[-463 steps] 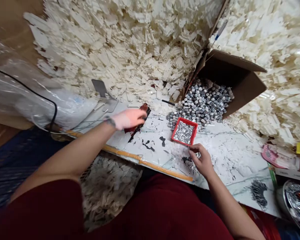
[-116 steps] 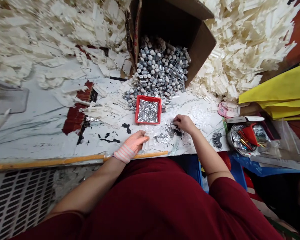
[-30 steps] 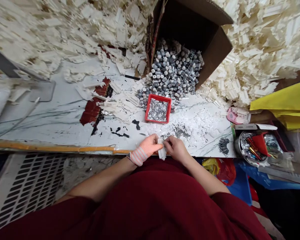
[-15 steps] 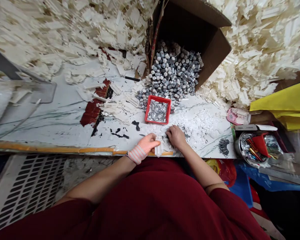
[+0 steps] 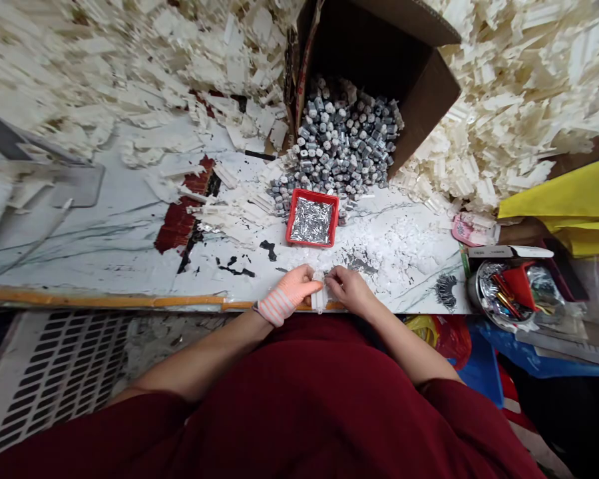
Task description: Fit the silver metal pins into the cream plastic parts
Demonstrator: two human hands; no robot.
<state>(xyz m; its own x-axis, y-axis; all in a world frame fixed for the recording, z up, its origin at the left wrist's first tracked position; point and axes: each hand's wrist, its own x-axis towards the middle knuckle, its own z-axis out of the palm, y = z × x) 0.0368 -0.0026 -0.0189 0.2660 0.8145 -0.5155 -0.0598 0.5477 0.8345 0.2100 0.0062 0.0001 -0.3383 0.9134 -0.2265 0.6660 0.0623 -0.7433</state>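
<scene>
My left hand (image 5: 295, 287), with a striped wrap at the wrist, pinches a small white plastic piece (image 5: 319, 299) at the table's front edge. My right hand (image 5: 348, 290) is closed in a pinch at the top of the same piece; whether a metal pin sits in its fingers is too small to tell. Loose small metal pins (image 5: 355, 263) lie scattered just beyond my hands. A red tray (image 5: 293, 214) filled with shiny metal pins stands a little farther back.
A tipped cardboard box (image 5: 419, 80) spills grey cylindrical parts (image 5: 344, 146) behind the tray. Heaps of white plastic pieces (image 5: 130, 66) cover the back. A round tin (image 5: 479, 293) of odds sits at right beside yellow sheets (image 5: 564, 193). The worn marble table (image 5: 104, 253) has an orange front edge.
Half a second ago my right hand reached into the scattered pins on the table; now it has come back to the white piece in my left hand.
</scene>
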